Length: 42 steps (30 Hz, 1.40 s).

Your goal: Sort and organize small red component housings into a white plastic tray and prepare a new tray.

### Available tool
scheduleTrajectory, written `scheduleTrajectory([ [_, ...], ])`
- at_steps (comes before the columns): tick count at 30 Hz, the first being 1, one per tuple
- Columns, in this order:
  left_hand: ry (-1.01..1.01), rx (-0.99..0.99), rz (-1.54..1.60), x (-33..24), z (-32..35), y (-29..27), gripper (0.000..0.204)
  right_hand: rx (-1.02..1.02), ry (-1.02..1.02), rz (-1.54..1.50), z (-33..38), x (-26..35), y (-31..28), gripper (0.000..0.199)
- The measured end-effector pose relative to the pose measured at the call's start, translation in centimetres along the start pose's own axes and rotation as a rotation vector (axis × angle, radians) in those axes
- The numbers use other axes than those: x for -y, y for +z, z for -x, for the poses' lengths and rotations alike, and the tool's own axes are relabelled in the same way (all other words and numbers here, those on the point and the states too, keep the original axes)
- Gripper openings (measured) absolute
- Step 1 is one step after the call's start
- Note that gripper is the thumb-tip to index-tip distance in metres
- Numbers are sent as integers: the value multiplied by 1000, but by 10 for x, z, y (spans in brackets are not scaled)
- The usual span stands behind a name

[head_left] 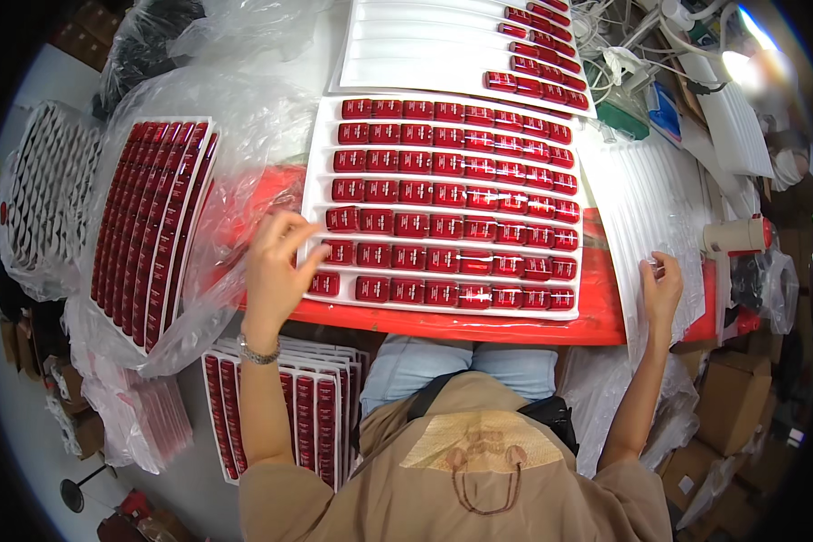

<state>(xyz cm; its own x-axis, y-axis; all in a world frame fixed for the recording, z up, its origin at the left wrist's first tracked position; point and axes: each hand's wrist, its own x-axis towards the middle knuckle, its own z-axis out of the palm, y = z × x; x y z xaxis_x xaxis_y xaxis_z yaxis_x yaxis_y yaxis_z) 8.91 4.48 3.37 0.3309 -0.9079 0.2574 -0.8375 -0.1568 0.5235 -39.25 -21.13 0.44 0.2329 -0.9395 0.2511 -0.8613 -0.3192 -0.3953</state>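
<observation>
**Full tray of red pieces, hands at either edge**

A white tray (319, 181) lies in the middle of the red tabletop (596, 312), its seven rows filled with small glossy red pieces (443, 194). The left hand (275, 271) hovers over the tray's near left corner, its grip loosely spread with the fingers curled, the fingertips just above or touching the red pieces at the left ends of the lower rows; whether it pinches one cannot be told. A metal bracelet (257, 354) sits on that wrist.

The right hand (664, 285) is well apart from it, at the tabletop's right edge, its grip pinching the near edge of a stack of empty white ribbed trays (641, 208) wrapped in clear film.

Beyond the full tray lies a second white tray (406, 45), mostly empty, with red pieces only at its right end. To the left, a stack of filled trays (154, 217) rests inside a crumpled clear plastic bag (235, 126) that spills onto the tabletop up against the full tray's left side, close behind the left hand. Farther left is another bagged bundle of white trays (50, 194). More filled trays (312, 411) stand below the tabletop by the person's knees. At the right, a white and red tape dispenser (736, 237) stands just beyond the right hand, with tangled cables (623, 36) and a lamp (741, 63) at the far corner. Cardboard boxes (732, 397) are on the floor.
</observation>
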Motion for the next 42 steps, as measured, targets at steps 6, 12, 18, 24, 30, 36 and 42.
scheduleTrajectory([
  [6,66,64,23,0,9,17,26,-110,199,-539,-9,-2,-3,11],
  [12,152,33,19,9,12,9,33,134,139,-884,9,84,-7,15],
  [18,2,23,77,6,41,0,41,352,170,-1052,31,132,14,20],
  [24,72,128,15,2,41,-5,29,32,-193,-1050,24,190,-15,23],
  [30,-36,-23,140,-6,56,3,35,446,-44,-1252,8,214,-9,20],
  [36,47,5,678,-89,47,39,39,873,-208,-1231,64,248,15,16],
  [42,-76,71,1117,-109,70,59,33,1090,-100,-1111,80,240,25,55],
])
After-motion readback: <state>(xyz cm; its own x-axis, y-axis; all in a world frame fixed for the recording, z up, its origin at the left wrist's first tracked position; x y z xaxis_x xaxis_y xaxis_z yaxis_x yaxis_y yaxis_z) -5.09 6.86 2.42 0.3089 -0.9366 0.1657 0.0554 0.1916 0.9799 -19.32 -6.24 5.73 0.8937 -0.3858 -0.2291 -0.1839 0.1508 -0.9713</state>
